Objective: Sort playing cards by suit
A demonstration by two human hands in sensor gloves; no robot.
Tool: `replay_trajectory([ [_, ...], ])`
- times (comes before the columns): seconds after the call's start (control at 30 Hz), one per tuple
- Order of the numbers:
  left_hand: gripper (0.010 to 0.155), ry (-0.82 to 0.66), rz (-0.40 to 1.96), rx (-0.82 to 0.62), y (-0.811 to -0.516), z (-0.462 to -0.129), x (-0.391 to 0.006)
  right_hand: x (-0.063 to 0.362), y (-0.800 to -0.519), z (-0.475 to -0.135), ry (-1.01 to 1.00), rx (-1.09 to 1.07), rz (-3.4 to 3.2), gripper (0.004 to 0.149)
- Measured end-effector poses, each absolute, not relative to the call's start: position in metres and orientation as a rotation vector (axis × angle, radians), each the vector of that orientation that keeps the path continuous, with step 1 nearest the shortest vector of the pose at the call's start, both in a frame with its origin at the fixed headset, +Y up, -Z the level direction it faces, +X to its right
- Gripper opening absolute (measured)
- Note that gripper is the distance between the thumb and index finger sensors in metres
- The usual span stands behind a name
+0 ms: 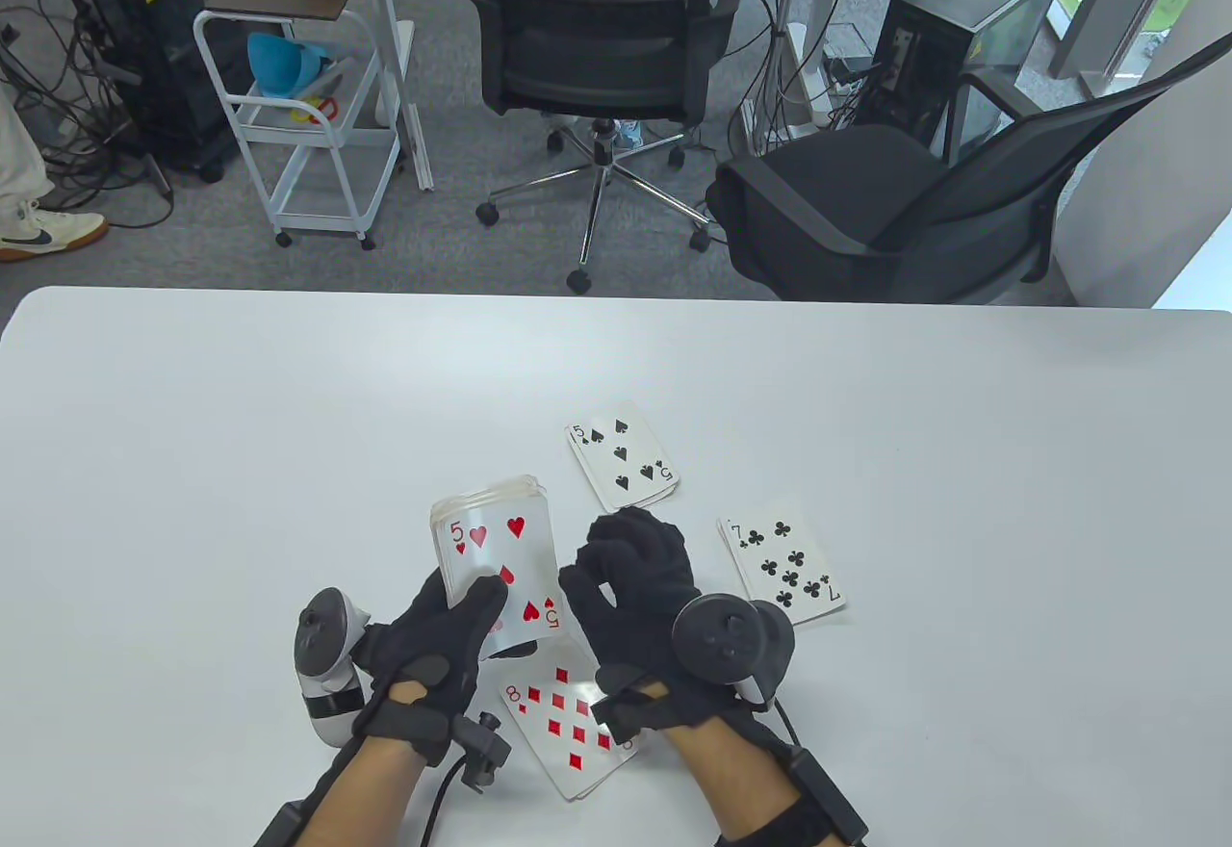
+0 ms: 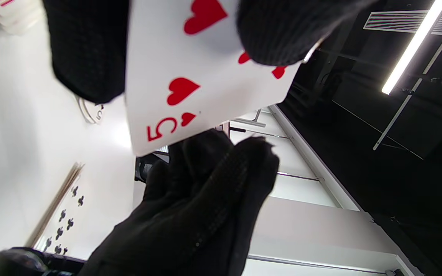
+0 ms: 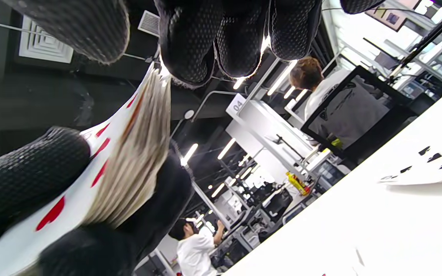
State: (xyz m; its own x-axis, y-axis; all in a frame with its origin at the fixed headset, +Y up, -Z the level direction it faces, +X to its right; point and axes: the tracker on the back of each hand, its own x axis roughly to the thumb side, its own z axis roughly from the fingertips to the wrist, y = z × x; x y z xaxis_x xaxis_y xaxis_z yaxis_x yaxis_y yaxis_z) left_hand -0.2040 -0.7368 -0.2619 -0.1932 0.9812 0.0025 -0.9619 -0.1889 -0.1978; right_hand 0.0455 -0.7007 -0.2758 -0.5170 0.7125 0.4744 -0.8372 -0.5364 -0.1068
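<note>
Left hand (image 1: 433, 645) grips deck (image 1: 496, 563), thumb across five of hearts; right hand (image 1: 635, 587) loosely curled, holding nothing. Only our right wrist view shows the deck's edge (image 3: 136, 161); bare table (image 1: 241, 452) beyond fingertips.

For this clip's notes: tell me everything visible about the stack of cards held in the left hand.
The deck is a thick stack of white playing cards, face up, with the five of hearts on top showing red pips and a red 5 index. It is held above the table, tilted, its edges roughly squared. The left hand grips it, thumb lying across the face. In the right wrist view the layered card edges show side on. The right hand is close beside it; contact cannot be confirmed.
</note>
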Motion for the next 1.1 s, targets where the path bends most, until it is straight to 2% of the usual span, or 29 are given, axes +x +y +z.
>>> replay_trajectory([
  [0.27, 0.058, -0.178, 1.756, -0.157, -0.737, -0.261, -0.203, 0.033, -0.705, -0.272, -0.364, 0.549, 2.185, 0.060],
  [0.43, 0.057, -0.183, 1.757, -0.155, -0.736, -0.259, -0.201, 0.031, -0.704, -0.268, -0.416, 0.551, 2.203, 0.063],
  [0.8, 0.058, -0.161, 1.795, -0.192, -0.745, -0.258, -0.195, 0.035, -0.701, -0.266, -0.486, 0.515, 2.167, 0.043],
  [1.1, 0.058, -0.164, 1.810, -0.199, -0.744, -0.258, -0.195, 0.038, -0.698, -0.266, -0.539, 0.503, 2.166, 0.038],
])
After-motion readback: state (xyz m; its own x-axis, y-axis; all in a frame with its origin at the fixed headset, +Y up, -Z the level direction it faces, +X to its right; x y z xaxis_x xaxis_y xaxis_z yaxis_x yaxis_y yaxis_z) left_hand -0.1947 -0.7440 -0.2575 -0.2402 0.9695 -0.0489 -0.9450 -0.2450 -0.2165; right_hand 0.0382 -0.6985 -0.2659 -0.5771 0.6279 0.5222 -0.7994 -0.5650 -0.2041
